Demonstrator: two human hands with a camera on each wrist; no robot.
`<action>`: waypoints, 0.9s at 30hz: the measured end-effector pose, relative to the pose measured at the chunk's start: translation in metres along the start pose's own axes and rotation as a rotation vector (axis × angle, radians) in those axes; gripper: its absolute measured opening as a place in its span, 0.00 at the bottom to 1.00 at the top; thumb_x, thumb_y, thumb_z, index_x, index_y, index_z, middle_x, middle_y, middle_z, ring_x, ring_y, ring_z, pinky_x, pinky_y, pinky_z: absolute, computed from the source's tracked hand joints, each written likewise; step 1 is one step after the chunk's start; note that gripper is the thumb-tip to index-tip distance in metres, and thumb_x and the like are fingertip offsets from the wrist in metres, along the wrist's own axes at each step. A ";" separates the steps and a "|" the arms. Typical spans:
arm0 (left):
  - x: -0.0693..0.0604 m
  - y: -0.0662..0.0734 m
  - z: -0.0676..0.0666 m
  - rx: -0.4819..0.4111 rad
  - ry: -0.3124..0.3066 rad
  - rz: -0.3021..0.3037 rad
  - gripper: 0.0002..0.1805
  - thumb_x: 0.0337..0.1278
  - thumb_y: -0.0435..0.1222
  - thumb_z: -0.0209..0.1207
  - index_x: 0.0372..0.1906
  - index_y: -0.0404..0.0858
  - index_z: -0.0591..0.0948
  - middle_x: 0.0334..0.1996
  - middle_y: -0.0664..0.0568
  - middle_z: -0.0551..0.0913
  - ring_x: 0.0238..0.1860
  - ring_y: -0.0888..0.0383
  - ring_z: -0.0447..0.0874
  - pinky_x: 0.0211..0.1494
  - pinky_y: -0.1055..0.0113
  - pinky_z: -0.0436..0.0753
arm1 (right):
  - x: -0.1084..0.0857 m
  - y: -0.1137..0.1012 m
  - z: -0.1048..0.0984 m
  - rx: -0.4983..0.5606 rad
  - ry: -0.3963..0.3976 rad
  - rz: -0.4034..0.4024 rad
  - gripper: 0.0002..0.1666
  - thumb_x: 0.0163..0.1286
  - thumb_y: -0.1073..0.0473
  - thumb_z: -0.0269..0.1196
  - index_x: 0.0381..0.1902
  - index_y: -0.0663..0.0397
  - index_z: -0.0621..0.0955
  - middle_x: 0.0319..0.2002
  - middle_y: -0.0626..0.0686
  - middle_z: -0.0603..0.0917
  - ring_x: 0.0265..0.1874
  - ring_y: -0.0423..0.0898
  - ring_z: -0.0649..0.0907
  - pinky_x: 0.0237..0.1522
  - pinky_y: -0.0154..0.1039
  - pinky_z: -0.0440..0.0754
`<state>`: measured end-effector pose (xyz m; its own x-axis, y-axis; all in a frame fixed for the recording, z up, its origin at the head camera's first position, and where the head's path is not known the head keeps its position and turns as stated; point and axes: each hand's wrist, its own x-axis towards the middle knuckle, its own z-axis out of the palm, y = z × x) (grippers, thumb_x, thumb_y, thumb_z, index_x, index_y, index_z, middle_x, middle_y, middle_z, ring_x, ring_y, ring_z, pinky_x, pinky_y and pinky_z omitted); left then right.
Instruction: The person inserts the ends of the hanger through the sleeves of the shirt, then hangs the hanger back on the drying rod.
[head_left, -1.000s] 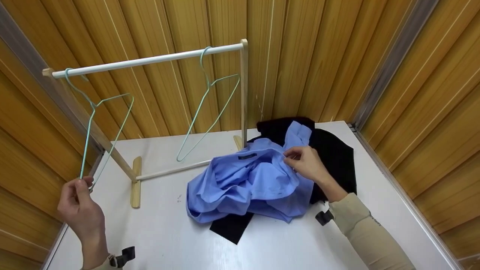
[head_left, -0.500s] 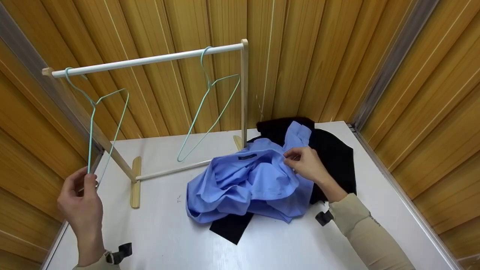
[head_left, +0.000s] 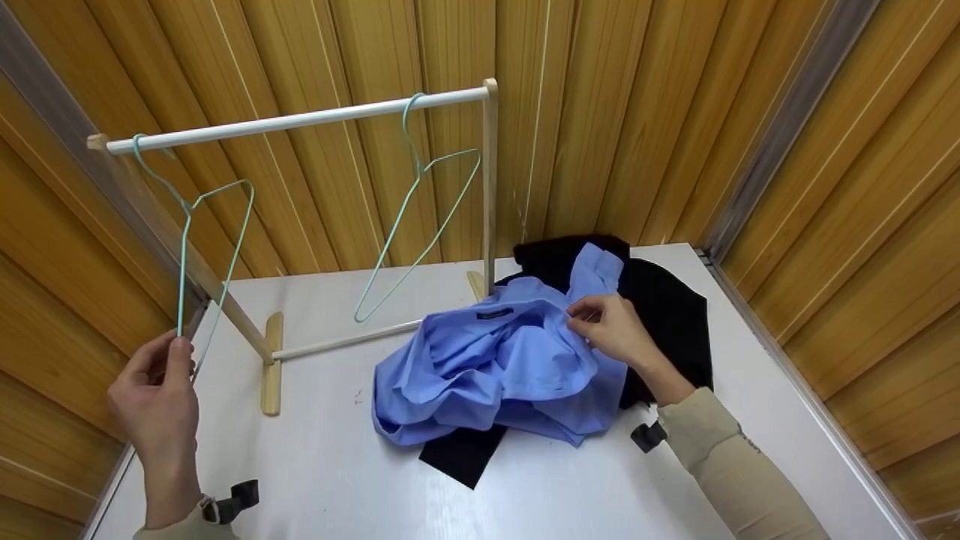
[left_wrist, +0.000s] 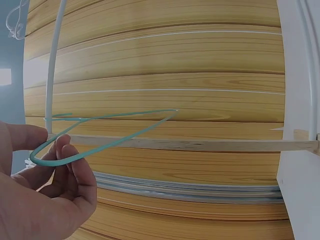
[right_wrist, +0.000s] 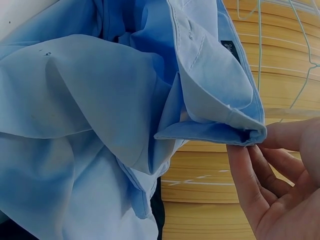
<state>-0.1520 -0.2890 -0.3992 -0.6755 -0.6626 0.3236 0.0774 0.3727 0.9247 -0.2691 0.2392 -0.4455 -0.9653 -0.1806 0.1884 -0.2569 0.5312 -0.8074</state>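
A person's left hand (head_left: 156, 394) holds the near lower corner of the left teal wire hanger (head_left: 183, 262) with thumb and fingers bent around the thin wire. Its hook sits over the white top rail (head_left: 300, 120) of the clothes rack, so the rail probably bears the weight and the fingers need only steady the frame and keep it angled toward the person. The right teal wire hanger (head_left: 418, 169) hangs free by the far post.

The right hand (head_left: 611, 328) is narrow, fingertips pinching the collar edge of the blue shirt (head_left: 517, 367); the right wrist view shows that edge raised and folded at the pinch. Gripping there seems to keep the neckline spread, with the dark label (head_left: 495, 313) facing up. The shirt lies rumpled on the counter (head_left: 322, 472), right of the left hand and partly in front of the rack, heaped over black cloth (head_left: 667, 315) that shows behind it and below its lower edge. This heap likely props the shirt up a little.
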 end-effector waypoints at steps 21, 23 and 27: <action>0.006 0.000 0.003 -0.568 -0.049 -0.038 0.12 0.74 0.29 0.58 0.54 0.28 0.84 0.44 0.45 0.83 0.37 0.53 0.68 0.41 0.77 0.75 | -0.002 -0.003 -0.002 -0.020 -0.018 0.026 0.07 0.68 0.66 0.68 0.42 0.61 0.88 0.32 0.53 0.87 0.28 0.49 0.86 0.26 0.38 0.85; 0.006 0.001 0.003 -0.585 -0.050 -0.036 0.12 0.74 0.29 0.57 0.54 0.28 0.84 0.43 0.45 0.82 0.37 0.53 0.67 0.41 0.76 0.75 | -0.002 -0.003 -0.002 -0.019 -0.019 0.026 0.06 0.67 0.66 0.68 0.42 0.61 0.89 0.32 0.53 0.88 0.28 0.49 0.86 0.26 0.38 0.85; 0.006 0.001 0.003 -0.606 -0.065 -0.037 0.12 0.73 0.28 0.57 0.55 0.27 0.83 0.43 0.45 0.81 0.37 0.53 0.66 0.40 0.76 0.74 | -0.002 -0.003 -0.002 -0.018 -0.022 0.023 0.06 0.67 0.67 0.68 0.42 0.61 0.88 0.32 0.54 0.88 0.28 0.49 0.86 0.26 0.38 0.85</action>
<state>-0.1577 -0.2908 -0.3968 -0.7279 -0.6195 0.2940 0.4435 -0.0983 0.8908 -0.2670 0.2395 -0.4428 -0.9698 -0.1864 0.1571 -0.2355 0.5499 -0.8013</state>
